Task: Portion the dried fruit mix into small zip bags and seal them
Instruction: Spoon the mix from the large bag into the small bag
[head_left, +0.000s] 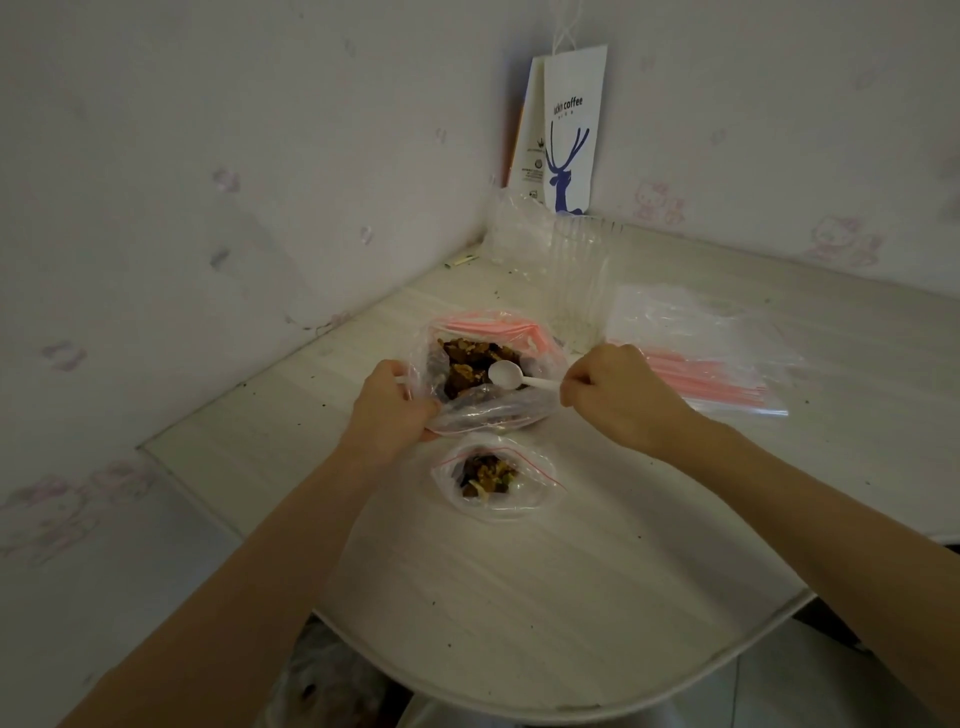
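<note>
In the middle of the frame, the big bag of dried fruit mix (480, 364) lies open on the pale table (519, 571). The left hand (387, 402) grips the bag's near-left rim, fingers curled round the thin film to hold the mouth apart. The right hand (618, 397) pinches the handle of a white plastic spoon (505, 375), whose bowl sits over the brown mix and looks empty.

Just below, 1 small zip bag (493, 480) rests on the table with some mix in it, its red-lined mouth unsealed. A stack of empty zip bags (701, 353) lies to the right, behind the right hand. Clear plastic cups (576, 280) and a paper coffee bag (569, 130) stand further up by the wall.

I'd judge that the film is light, limp and rather slippery, so either bag will sag shut unless it is held at the rim, close beside the stiffer zip strip. The mix looks lumpy and loose, likely to roll off a shallow spoon. For sealing, the small bag is probably best taken at both ends of its strip.
</note>
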